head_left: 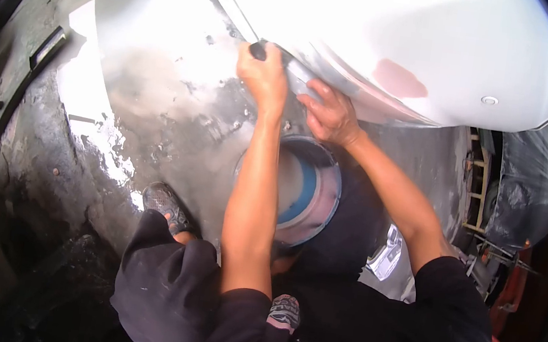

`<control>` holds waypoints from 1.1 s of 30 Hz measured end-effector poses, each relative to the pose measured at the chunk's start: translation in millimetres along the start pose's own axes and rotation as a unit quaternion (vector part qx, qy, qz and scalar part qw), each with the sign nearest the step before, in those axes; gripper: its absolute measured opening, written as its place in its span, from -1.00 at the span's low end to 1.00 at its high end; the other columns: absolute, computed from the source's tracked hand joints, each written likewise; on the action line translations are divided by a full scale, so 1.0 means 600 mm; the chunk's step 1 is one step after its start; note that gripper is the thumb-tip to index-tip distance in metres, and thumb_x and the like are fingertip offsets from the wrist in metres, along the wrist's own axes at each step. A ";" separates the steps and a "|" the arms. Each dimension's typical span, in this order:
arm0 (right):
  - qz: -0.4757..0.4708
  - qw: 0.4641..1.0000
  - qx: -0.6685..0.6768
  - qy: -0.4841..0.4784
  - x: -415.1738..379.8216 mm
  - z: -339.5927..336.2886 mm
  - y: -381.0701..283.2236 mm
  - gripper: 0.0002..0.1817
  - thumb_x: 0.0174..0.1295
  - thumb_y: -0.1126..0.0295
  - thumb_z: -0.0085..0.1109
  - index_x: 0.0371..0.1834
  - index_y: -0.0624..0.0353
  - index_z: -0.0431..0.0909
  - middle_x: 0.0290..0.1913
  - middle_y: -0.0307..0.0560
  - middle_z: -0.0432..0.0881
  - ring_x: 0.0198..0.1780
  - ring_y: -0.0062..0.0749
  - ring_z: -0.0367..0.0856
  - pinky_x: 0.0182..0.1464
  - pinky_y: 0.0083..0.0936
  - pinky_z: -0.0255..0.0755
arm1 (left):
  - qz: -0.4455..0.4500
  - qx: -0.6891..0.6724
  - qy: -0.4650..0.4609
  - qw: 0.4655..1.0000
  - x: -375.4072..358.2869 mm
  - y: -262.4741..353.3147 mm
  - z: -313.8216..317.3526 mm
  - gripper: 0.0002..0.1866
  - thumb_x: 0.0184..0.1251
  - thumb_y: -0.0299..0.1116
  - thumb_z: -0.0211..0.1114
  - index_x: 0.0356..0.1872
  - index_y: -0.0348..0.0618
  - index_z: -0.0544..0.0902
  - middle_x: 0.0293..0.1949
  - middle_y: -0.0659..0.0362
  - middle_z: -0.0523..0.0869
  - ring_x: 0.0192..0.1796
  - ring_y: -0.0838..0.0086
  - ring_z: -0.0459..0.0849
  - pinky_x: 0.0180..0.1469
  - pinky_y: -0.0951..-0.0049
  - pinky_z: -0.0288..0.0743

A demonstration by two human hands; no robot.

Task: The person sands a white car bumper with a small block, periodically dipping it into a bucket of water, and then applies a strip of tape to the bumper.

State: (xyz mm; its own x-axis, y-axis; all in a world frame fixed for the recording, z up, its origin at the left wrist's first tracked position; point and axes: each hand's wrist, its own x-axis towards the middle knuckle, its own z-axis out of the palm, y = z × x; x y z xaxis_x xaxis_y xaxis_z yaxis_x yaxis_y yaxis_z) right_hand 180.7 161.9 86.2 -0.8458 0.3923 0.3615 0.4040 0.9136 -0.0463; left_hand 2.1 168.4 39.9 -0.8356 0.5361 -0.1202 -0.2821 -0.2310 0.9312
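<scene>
A white car body panel [467, 44] with a pinkish patch [401, 79] fills the upper right. My left hand [263, 77] is closed at the panel's lower edge, around a small dark piece [258, 51] mostly hidden by the fingers. A silvery strip [298, 71] runs along the edge between both hands. My right hand [332, 114] has its fingers apart, the fingertips right at that strip. Below the hands, between my legs, stands a round bucket [332, 209] with a blue band inside.
Wet, grey concrete floor [178, 118] spreads around, with bright reflections. A long black trim piece [14, 101] lies at the left. A crumpled silvery sheet [385, 254] is near my right leg. At the far right are a dark panel [536, 179] and a slatted frame [478, 182].
</scene>
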 end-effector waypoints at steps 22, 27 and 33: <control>0.287 0.940 0.114 -0.143 -0.141 0.031 -0.095 -0.46 0.42 0.30 0.31 0.47 0.00 0.57 0.09 0.13 0.77 0.02 0.21 0.76 0.07 0.02 0.68 | -0.150 -0.071 -0.004 0.986 -0.044 0.051 -0.013 -0.83 0.32 -0.49 0.45 -0.31 -0.41 0.64 -0.37 0.09 0.73 -0.34 0.32 0.74 -0.21 0.19 0.61; 0.285 0.938 0.096 -0.171 -0.150 0.043 -0.088 -0.45 0.40 0.31 0.29 0.48 -0.01 0.56 0.07 0.10 0.77 0.02 0.20 0.76 0.05 0.05 0.67 | -0.071 -0.102 0.005 0.992 0.005 0.020 -0.005 -0.86 0.38 -0.53 0.45 -0.22 -0.42 0.68 -0.32 0.08 0.77 -0.31 0.44 0.73 -0.22 0.33 0.62; 0.284 0.942 0.107 -0.143 -0.142 0.039 -0.094 -0.47 0.36 0.37 0.29 0.43 0.03 0.58 -0.02 0.10 0.75 -0.07 0.19 0.75 -0.01 0.04 0.66 | 0.041 0.039 -0.040 0.998 -0.009 0.023 0.006 -0.89 0.34 -0.54 0.39 -0.32 -0.37 0.63 -0.42 0.12 0.73 -0.38 0.40 0.65 -0.25 0.28 0.57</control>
State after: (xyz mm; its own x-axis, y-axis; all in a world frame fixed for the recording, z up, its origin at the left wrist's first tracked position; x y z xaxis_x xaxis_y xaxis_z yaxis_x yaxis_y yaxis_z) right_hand 221.7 79.4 36.2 -0.5866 0.8087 -0.0423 0.7659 0.5371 -0.3535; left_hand 4.4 165.6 54.5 -0.8135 0.5813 -0.0170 -0.1731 -0.2141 0.9613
